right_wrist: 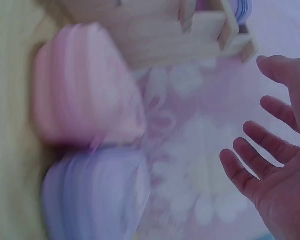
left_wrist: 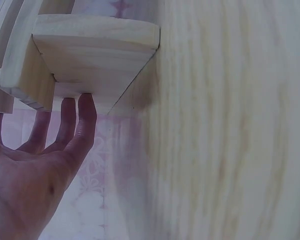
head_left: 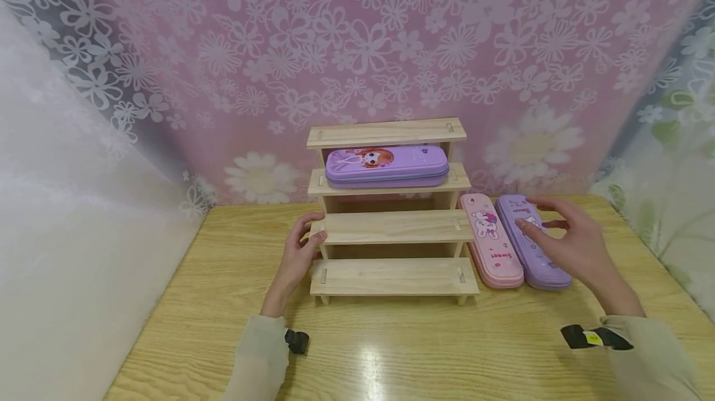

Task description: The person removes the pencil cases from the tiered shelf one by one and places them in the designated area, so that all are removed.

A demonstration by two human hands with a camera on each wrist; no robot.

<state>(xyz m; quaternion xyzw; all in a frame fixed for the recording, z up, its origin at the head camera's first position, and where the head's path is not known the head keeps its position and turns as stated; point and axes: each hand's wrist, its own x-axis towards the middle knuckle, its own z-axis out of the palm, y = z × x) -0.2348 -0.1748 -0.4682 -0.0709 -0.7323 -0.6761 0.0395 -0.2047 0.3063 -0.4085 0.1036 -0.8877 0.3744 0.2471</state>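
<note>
A stepped wooden shelf (head_left: 391, 227) stands on the table with a purple pencil case (head_left: 388, 166), printed with a doll-like girl, lying on its second tier from the top. My left hand (head_left: 298, 252) holds the shelf's left side at a middle tier; in the left wrist view its fingers (left_wrist: 85, 117) reach against the wooden side. To the right of the shelf, a pink pencil case (head_left: 494, 243) with a bunny print lies beside a lavender one (head_left: 530, 246). My right hand (head_left: 575, 246) hovers over the lavender case, fingers spread and holding nothing; the right wrist view shows it apart from both cases.
Behind the shelf rises a pink wall covering (head_left: 357, 53) with white flowers. A pale surface (head_left: 72, 233) borders the wood-grain table (head_left: 223, 301) on the left, and a floral one (head_left: 670, 159) on the right. Each wrist carries a black strap.
</note>
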